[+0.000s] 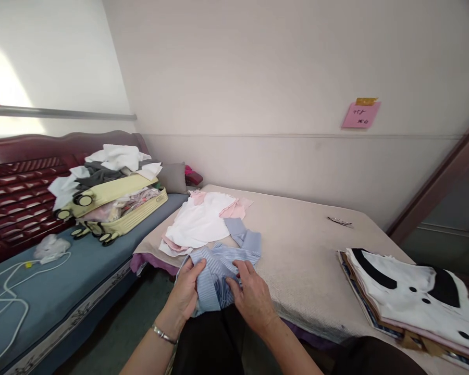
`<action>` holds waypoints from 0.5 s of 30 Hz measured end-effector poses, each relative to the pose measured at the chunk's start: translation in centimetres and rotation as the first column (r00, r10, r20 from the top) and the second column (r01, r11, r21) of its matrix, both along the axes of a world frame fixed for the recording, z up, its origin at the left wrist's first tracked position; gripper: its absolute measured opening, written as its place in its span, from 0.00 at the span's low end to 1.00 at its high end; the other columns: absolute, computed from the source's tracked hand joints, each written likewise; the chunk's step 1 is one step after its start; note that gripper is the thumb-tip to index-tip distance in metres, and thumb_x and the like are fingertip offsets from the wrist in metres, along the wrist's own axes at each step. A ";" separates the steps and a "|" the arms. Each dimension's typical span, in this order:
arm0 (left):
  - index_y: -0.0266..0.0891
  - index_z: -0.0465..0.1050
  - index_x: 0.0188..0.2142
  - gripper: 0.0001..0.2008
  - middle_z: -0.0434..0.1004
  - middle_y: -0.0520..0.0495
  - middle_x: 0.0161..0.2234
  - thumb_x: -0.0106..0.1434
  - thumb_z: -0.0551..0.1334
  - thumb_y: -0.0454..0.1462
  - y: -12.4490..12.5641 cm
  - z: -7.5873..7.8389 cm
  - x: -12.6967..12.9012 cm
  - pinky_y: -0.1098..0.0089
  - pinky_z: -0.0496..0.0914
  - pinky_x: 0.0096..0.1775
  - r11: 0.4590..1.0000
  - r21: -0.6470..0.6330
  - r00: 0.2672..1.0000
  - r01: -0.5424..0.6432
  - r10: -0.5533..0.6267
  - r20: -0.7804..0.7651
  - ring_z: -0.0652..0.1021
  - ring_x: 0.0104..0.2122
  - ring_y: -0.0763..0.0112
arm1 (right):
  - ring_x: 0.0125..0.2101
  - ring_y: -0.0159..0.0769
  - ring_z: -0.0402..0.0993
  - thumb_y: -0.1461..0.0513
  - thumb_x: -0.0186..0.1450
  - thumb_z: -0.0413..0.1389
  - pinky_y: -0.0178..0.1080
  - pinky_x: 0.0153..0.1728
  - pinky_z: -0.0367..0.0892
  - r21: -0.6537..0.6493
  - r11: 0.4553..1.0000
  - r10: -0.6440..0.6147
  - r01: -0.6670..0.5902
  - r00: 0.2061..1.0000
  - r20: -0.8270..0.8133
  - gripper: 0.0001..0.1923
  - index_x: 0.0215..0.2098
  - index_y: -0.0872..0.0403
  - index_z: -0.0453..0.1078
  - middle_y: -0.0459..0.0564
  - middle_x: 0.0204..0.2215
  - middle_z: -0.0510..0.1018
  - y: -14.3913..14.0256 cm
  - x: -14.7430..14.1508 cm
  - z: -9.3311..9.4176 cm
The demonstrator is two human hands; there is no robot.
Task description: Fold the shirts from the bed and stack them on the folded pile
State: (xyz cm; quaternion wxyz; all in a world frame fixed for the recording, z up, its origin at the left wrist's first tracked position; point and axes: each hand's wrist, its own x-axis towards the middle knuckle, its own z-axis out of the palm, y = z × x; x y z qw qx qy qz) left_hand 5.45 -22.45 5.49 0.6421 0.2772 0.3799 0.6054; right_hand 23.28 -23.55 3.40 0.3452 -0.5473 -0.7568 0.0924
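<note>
Nearest to the camera, both hands on a blue striped shirt (pixel 219 273) at the near edge of the bed (pixel 308 260): left hand (pixel 185 294) clasping the bunched cloth from the left side, with a bracelet (pixel 163 334) on the wrist; right hand (pixel 250 294) pinching a fold of it, fingers curled into the fabric. Shirt half on the bed cover, half hanging toward the lap. Judged as light, thin and very soft, so no stiffness to keep a shape; probably best taken at a seam, the collar or a sleeve edge, and not in the loose middle, where only a crumple comes. Not fragile, a little slippery perhaps. Just behind it, a white garment (pixel 199 221) spread over pink pieces (pixel 236 207). At the right, a folded stack of clothes (pixel 414 302), a white top with black trim and dark buttons uppermost. Further left, on a blue couch (pixel 62 281), an open yellow suitcase (pixel 119 205), with packed clothes visible between the two halves, and white and grey garments (pixel 109 164) heaped on the lid. Pink note (pixel 360 114) on the wall.
</note>
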 end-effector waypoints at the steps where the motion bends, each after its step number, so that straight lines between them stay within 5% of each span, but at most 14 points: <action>1: 0.42 0.78 0.48 0.22 0.84 0.44 0.44 0.53 0.75 0.40 -0.1 0.2 0.2 0.62 0.77 0.45 1.000 0.008 1.000 -0.003 0.003 -0.011 0.83 0.42 0.58 | 0.44 0.43 0.76 0.63 0.69 0.54 0.40 0.40 0.68 0.037 0.999 -0.005 0.005 1.000 0.004 0.15 0.54 0.51 0.65 0.54 0.48 0.76 -0.2 -0.2 0.0; 5: 0.39 0.78 0.47 0.23 0.84 0.43 0.43 0.53 0.75 0.41 -0.7 0.7 0.7 0.63 0.76 0.43 1.000 0.022 0.998 -0.005 0.006 -0.058 0.83 0.41 0.58 | 0.53 0.46 0.72 0.65 0.68 0.55 0.44 0.48 0.70 0.137 0.989 0.060 -0.053 0.997 -0.043 0.17 0.55 0.50 0.65 0.55 0.51 0.76 -0.5 -1.2 0.1; 11: 0.39 0.78 0.46 0.23 0.83 0.41 0.44 0.51 0.75 0.42 -1.2 1.0 0.4 0.63 0.75 0.42 1.000 0.022 0.999 -0.014 0.015 -0.050 0.82 0.42 0.57 | 0.48 0.43 0.76 0.67 0.67 0.54 0.43 0.48 0.70 0.022 0.984 0.175 -0.174 0.964 -0.202 0.15 0.52 0.51 0.63 0.52 0.46 0.78 0.4 -1.8 0.2; 15: 0.39 0.78 0.44 0.21 0.82 0.44 0.40 0.52 0.75 0.44 -1.2 0.5 0.0 0.64 0.73 0.42 0.998 0.034 0.995 -0.044 0.046 -0.084 0.81 0.40 0.59 | 0.45 0.41 0.77 0.67 0.69 0.53 0.40 0.43 0.69 0.041 0.976 0.217 -0.214 0.973 -0.083 0.16 0.55 0.52 0.62 0.52 0.46 0.78 0.4 -1.7 0.4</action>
